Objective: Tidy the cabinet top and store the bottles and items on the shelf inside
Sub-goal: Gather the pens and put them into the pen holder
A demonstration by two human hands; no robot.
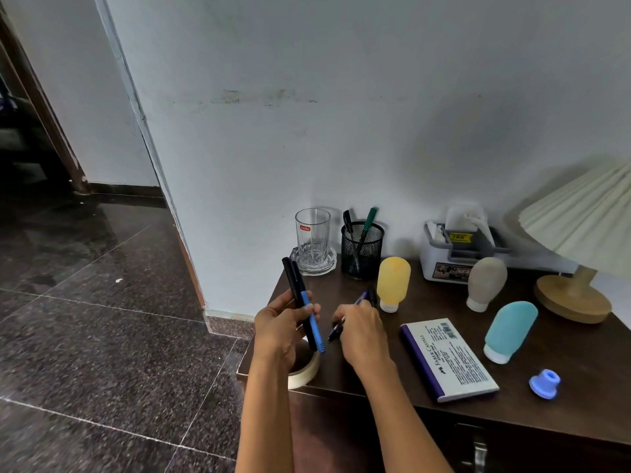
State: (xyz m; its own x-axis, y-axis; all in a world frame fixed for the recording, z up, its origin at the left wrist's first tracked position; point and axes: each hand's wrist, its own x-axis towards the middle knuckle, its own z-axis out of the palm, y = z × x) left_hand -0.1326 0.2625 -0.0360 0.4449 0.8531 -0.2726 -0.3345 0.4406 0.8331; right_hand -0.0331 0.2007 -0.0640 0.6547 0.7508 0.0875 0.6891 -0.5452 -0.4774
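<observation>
My left hand (285, 322) holds two light, stiff pens (302, 303) around their middles. My right hand (362, 327) pinches a slippery purple pen (362, 297) off the cabinet top (426, 302).

1. View: we have a single head-worn wide-angle camera, so no second view shares the scene.
2. Facing: we look forward and down onto the front left corner of a dark cabinet top (426, 339) set against a white wall (341, 114).
3. Nearness: close; both forearms rise from the bottom edge to the left hand (283, 324) and right hand (362, 331).
4. Framing: cabinet at lower right, dark tiled floor (102, 319) at left (straight lines bend near the edges).
</observation>
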